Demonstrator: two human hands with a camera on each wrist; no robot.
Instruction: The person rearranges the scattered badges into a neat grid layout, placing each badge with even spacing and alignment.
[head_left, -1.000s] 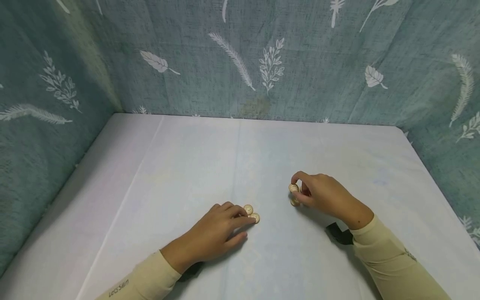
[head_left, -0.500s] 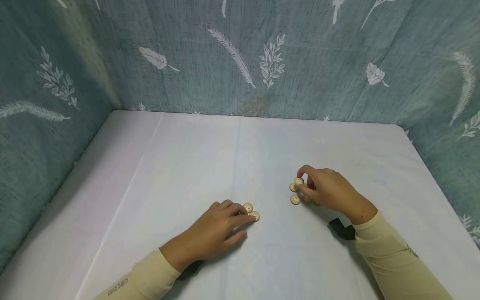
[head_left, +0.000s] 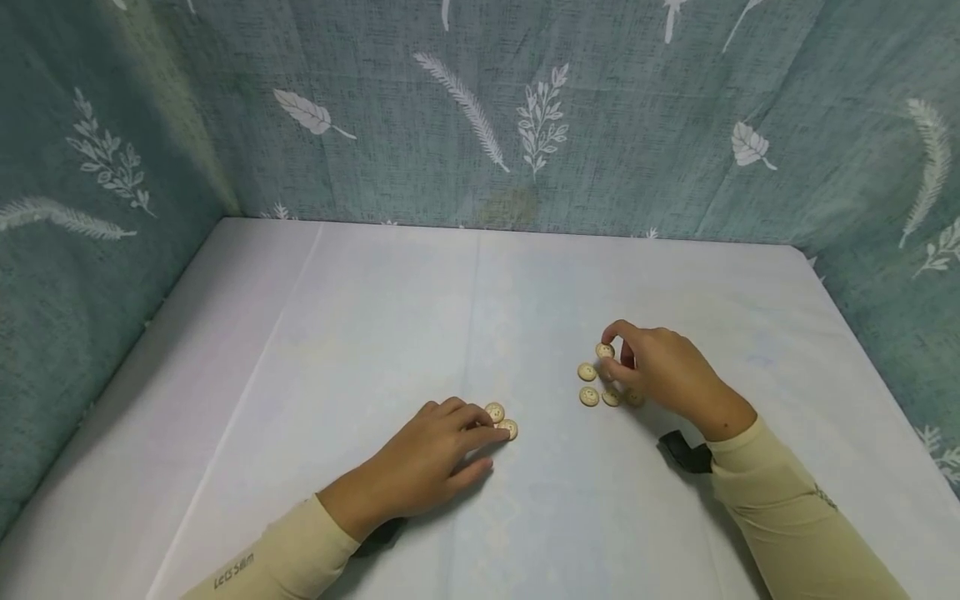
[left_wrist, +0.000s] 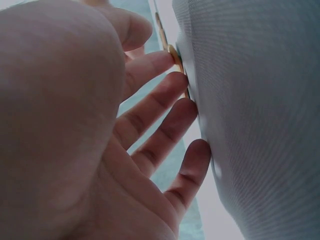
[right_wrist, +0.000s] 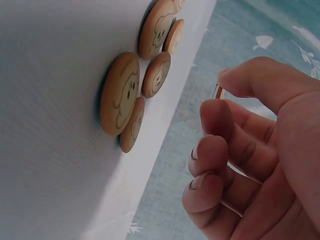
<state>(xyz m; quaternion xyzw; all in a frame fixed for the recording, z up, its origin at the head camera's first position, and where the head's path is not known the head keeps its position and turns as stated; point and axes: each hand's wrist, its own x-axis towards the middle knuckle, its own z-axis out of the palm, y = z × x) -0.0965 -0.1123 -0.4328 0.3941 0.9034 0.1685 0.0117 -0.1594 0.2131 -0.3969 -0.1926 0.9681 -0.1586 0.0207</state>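
In the head view, my left hand (head_left: 431, 454) lies low on the table with fingers loosely spread. Its index fingertip touches one round wooden disc (head_left: 509, 430), and a second disc (head_left: 494, 412) lies just beyond. The left wrist view shows the fingertips (left_wrist: 187, 107) against the white cloth, the discs edge-on. My right hand (head_left: 660, 367) pinches a wooden disc (head_left: 604, 351) between thumb and index finger, its other fingers curled. Below that hand several more discs (head_left: 589, 396) lie grouped flat, some partly covered by it. Each disc in the right wrist view (right_wrist: 157, 75) bears a drawn animal face.
A white cloth (head_left: 360, 308) covers the table. Behind it and at both sides hang green-blue curtains (head_left: 405, 183) with white leaf prints. Dark straps (head_left: 684, 454) sit under the wrists, beside beige sleeves.
My right hand has moved right and away from me, leaving one disc on the cloth and now pinching another; more discs show beneath it. My left hand stays in place.
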